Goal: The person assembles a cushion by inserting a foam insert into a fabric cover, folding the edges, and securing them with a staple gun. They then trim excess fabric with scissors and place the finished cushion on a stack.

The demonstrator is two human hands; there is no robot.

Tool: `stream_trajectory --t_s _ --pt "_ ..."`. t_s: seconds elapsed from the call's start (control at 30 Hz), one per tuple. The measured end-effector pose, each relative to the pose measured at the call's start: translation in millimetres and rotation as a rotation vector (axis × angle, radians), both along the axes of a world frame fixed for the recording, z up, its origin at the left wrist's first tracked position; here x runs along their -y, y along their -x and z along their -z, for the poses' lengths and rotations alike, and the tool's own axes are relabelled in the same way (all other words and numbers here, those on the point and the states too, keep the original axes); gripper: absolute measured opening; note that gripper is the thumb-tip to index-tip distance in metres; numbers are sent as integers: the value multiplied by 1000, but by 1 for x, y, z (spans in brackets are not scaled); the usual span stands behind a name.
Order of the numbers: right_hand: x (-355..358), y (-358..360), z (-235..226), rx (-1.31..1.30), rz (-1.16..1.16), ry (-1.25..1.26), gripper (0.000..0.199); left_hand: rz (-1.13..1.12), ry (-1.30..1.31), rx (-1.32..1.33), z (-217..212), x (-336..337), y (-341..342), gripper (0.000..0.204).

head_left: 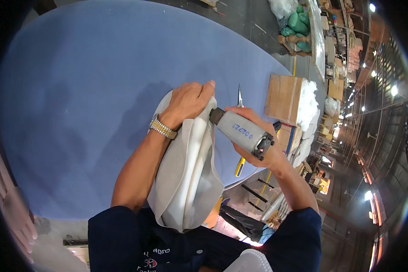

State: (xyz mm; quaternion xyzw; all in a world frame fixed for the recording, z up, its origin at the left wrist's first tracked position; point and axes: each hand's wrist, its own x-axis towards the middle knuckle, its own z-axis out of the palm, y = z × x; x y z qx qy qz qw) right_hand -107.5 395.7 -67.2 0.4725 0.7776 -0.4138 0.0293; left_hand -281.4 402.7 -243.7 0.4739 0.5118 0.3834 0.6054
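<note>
The right hand [273, 154] is closed around a grey handheld tool [240, 135] marked with blue numerals, its dark nose at the upper edge of a grey fabric piece [171, 181]. The left hand [189, 100] is curled tightly over that edge. The fabric spans from the blue table [77, 68] to the dark shirt [115, 235], which bears inverted white lettering and a red emblem [153, 263]

L hand [188, 100] on gray fabric pc [170, 174], R hand [272, 154] gripping gray tool [239, 129], blue tbl [77, 68]
</note>
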Motion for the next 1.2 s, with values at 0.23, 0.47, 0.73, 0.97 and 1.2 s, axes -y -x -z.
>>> stream_trajectory --t_s 0.23,0.47,0.73,0.97,1.2 --pt "2 10 -1 50 4 -20 70 -98 -81 -23 6 9 -1 62" --pt "-5 4 9 -66 -46 -44 72 -119 -32 126 -3 9 1 62" --pt "7 -9 14 -245 39 35 63 -19 28 167 -4 4 11 63" --pt "83 -51 20 -527 275 -85 71 -236 -83 -39 -123 15 93 68" --pt "155 -75 72 -126 241 -221 55 5 -641 -60 -294 82 93 66"
